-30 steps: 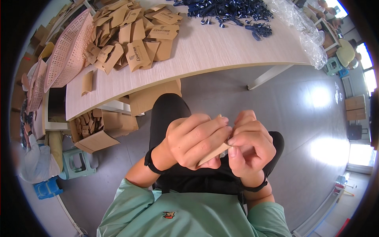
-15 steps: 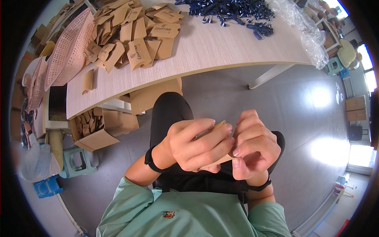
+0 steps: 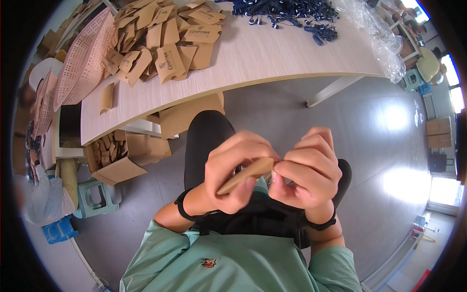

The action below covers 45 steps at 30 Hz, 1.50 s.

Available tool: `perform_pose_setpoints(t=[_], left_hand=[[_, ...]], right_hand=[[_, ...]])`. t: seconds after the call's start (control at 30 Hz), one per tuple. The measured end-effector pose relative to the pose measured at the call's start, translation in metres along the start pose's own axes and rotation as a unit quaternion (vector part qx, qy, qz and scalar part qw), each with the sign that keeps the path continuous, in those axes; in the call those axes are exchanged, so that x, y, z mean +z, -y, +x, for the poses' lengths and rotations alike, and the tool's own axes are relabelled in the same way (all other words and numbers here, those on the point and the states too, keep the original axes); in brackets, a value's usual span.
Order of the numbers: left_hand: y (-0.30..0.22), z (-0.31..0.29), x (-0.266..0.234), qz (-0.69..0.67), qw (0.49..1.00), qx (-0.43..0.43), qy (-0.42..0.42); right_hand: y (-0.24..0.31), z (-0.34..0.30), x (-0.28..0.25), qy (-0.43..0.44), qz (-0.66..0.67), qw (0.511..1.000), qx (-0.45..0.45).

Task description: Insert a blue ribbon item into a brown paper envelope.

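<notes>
A small brown cardboard pillow box is held in front of my lap. My left hand is closed around its body, thumb below and fingers over the top. My right hand pinches at the box's right end with thumb and forefinger, its other fingers curled. Whether anything is inside the box does not show. On the table beyond lies a heap of similar brown pillow boxes, and one single pillow box rests apart near the left edge.
Dark blue corded earphones are heaped at the table's far side, beside clear plastic wrapping. Pink perforated baskets stand left. Below sits an open carton of small boxes, near a green stool. Another person sits at far left.
The pillow box has turned so its long side faces up, tilting up to the right. My left hand shifts its grip around it, and my right fingers now pinch its end.
</notes>
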<state>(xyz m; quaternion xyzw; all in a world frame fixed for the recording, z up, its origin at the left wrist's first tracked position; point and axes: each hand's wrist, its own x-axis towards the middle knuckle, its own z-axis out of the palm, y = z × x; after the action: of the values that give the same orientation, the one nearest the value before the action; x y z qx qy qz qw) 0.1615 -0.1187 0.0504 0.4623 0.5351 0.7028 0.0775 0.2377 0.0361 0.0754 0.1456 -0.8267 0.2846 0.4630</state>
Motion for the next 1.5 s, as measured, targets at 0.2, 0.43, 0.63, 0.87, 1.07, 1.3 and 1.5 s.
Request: perform_pose_setpoints(t=[0.2,0.43,0.63,0.87,1.07,1.3,1.5], left_hand=[[-0.010,-0.007,-0.012,-0.214,0.962,-0.162,-0.038],[-0.044,0.003,-0.057,-0.186,0.950,-0.099,-0.231],[-0.001,0.001,-0.203,0.694,0.691,0.074,-0.186],[0.013,-0.018,-0.284,0.769,0.595,-0.150,-0.176],[0.018,-0.021,-0.299,0.782,0.566,-0.176,-0.195],[0.025,-0.032,-0.328,0.784,0.511,-0.183,-0.302],[0.023,-0.033,-0.337,0.723,0.516,-0.277,-0.368]], right_hand=[[-0.004,-0.006,0.010,0.053,-0.042,0.998,-0.019],[-0.027,-0.027,0.025,0.231,-0.074,0.970,-0.018],[-0.046,-0.011,0.019,0.215,-0.062,0.969,0.104],[-0.056,0.015,0.046,0.246,-0.051,0.958,0.135],[-0.059,0.028,0.061,0.254,-0.021,0.955,0.153],[-0.083,0.040,0.059,0.268,-0.064,0.950,0.149],[-0.131,0.048,0.034,0.264,-0.104,0.945,0.164]])
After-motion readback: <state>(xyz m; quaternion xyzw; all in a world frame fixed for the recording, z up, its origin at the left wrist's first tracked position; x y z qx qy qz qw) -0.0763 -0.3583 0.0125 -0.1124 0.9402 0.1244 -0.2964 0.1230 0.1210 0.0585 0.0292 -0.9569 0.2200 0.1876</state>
